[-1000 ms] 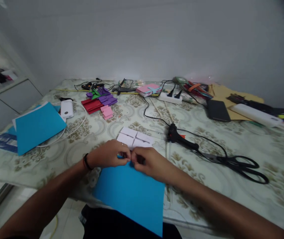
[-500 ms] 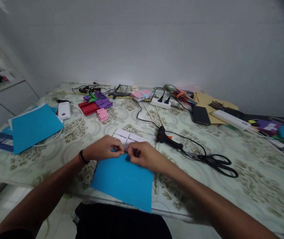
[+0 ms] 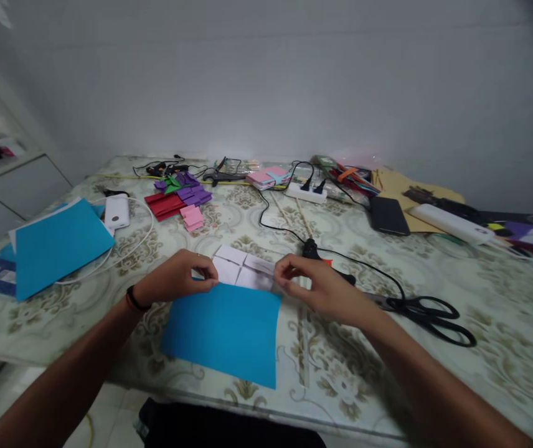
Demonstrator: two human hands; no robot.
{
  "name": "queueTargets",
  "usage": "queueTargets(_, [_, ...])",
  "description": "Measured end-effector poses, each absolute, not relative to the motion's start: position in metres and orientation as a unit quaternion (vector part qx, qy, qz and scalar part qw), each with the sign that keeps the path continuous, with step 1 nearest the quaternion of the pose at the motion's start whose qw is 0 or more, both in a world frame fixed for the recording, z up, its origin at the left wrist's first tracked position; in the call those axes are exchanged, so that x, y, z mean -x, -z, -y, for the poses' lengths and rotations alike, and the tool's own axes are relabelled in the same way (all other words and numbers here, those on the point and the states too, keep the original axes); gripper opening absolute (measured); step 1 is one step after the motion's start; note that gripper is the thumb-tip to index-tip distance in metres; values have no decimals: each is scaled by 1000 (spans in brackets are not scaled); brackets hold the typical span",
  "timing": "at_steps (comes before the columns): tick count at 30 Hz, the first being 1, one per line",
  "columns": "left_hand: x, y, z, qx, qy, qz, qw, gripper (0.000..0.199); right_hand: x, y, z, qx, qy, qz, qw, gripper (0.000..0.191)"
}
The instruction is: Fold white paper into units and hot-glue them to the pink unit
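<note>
A blue sheet [image 3: 224,330] lies near the table's front edge, its far edge meeting folded white paper pieces [image 3: 241,267]. My left hand [image 3: 177,277] is closed in a pinch at the sheet's far edge, beside the white pieces; what lies between its fingertips is too small to make out. My right hand [image 3: 316,286] has thumb and forefinger curled close together at the right end of the white pieces, near the sheet's far right corner. Whether its fingertips grip a white piece cannot be told.
A glue gun [image 3: 313,252] and black scissors [image 3: 428,314] lie to the right. Blue paper [image 3: 63,242] and a white power bank [image 3: 117,211] are at the left. Folded coloured papers [image 3: 164,204], a power strip [image 3: 306,191] and a black notebook [image 3: 388,216] sit further back.
My right hand has moved right along the sheet's far edge, away from my left hand. My left hand has shifted slightly left. More of the white pieces shows between them.
</note>
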State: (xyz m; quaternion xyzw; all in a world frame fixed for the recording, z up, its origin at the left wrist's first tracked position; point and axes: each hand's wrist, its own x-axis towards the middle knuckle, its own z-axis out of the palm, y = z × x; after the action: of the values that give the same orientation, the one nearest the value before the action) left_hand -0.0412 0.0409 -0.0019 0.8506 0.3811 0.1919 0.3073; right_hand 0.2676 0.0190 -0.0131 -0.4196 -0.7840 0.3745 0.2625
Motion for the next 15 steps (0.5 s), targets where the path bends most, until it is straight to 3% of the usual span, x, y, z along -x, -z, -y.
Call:
queueTargets(7, [38, -1, -38, -855, -194, -382, 292, 11, -232, 33, -9, 412, -361, 793, 266, 17])
queueTargets(15, [18, -1, -29, -905, -118, -333, 238, 10, -228, 34, 1, 399, -333, 818, 245, 10])
